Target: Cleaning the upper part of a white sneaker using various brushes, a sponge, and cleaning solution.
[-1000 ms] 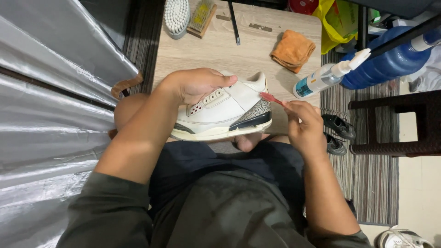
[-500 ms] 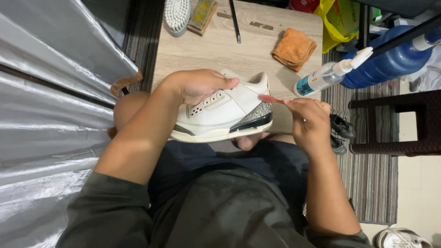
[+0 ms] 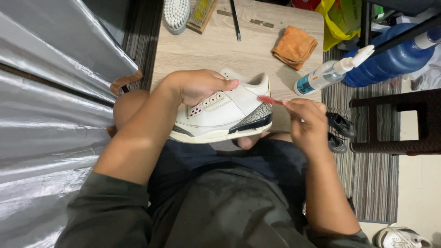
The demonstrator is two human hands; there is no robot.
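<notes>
A white sneaker (image 3: 220,115) with grey cracked-pattern toe and heel panels rests on its side over my lap, sole toward me. My left hand (image 3: 200,85) grips it from above, fingers over the upper and laces. My right hand (image 3: 307,123) holds a thin red-handled brush (image 3: 267,99), its tip against the sneaker's grey panel at the right end. Both forearms reach in from the bottom of the view.
A low wooden table (image 3: 220,50) lies ahead with an orange cloth (image 3: 294,47), a white bristle brush (image 3: 176,13), a wooden block brush (image 3: 201,14) and a black pen. A white spray bottle (image 3: 328,73) and blue jug (image 3: 392,59) sit right. Dark stool (image 3: 397,121) right, silver sheeting (image 3: 50,101) left.
My right hand has shifted slightly with the red brush along the sneaker's right end. The left hand and sneaker stay about where they were.
</notes>
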